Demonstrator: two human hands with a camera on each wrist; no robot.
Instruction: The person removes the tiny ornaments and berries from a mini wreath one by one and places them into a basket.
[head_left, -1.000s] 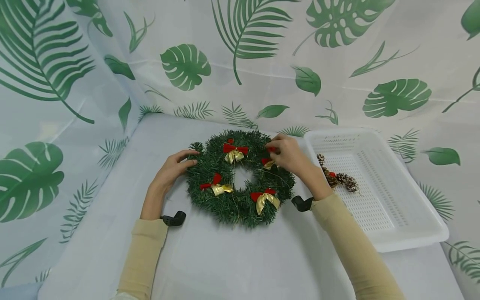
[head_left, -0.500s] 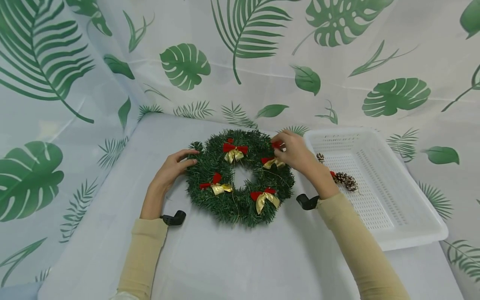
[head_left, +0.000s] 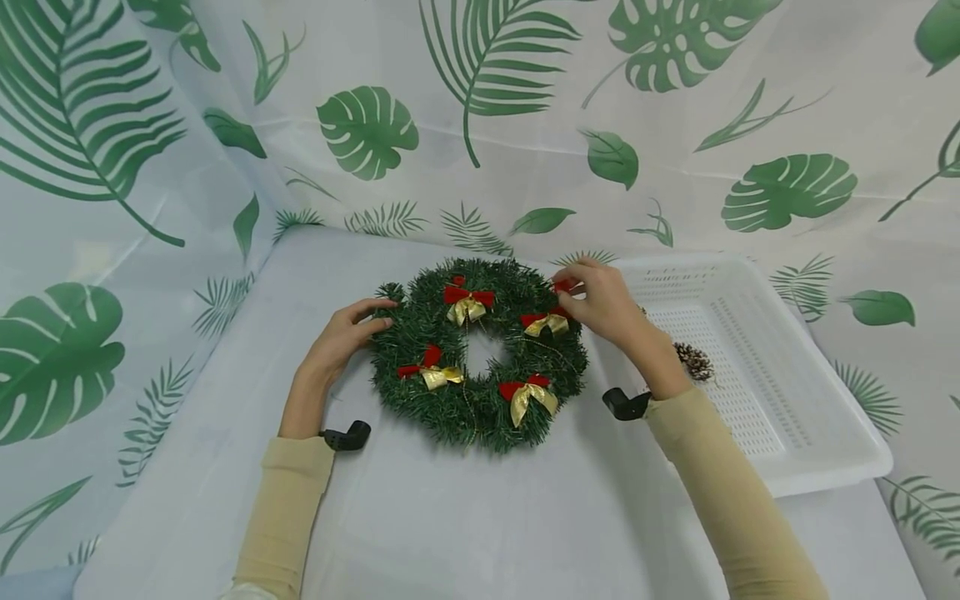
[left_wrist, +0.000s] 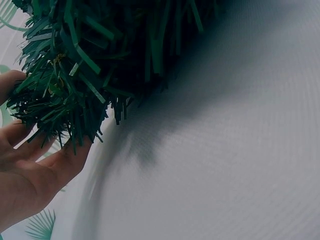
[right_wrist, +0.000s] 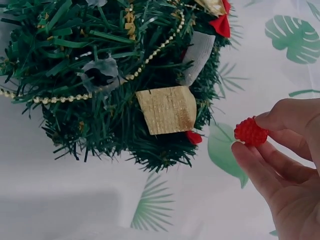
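A green wreath [head_left: 442,425] with several red-and-gold bows, such as the far bow [head_left: 468,305], lies on the white table. My left hand [head_left: 335,335] holds its left edge; in the left wrist view the fingers [left_wrist: 65,162] curve round a green tuft [left_wrist: 65,100]. Beside the upper right edge, my right hand [head_left: 603,302] pinches a bumpy red berry [right_wrist: 251,131] between thumb and fingertips, apart from the greenery. The right wrist view shows a gold ribbon tail [right_wrist: 170,111], a gold bead string [right_wrist: 162,47] and a translucent, glue-like patch [right_wrist: 102,72] on the wreath.
A white perforated plastic basket [head_left: 832,471] stands at the right. Pine cones [head_left: 694,362] lie inside it, partly behind my right forearm. Behind the table [head_left: 450,525] hangs a leaf-printed white cloth [head_left: 525,192].
My right hand has drawn back to the right with the red berry, uncovering more of the right-hand bow. Its forearm now hides more of the pine cones. The left hand stays put.
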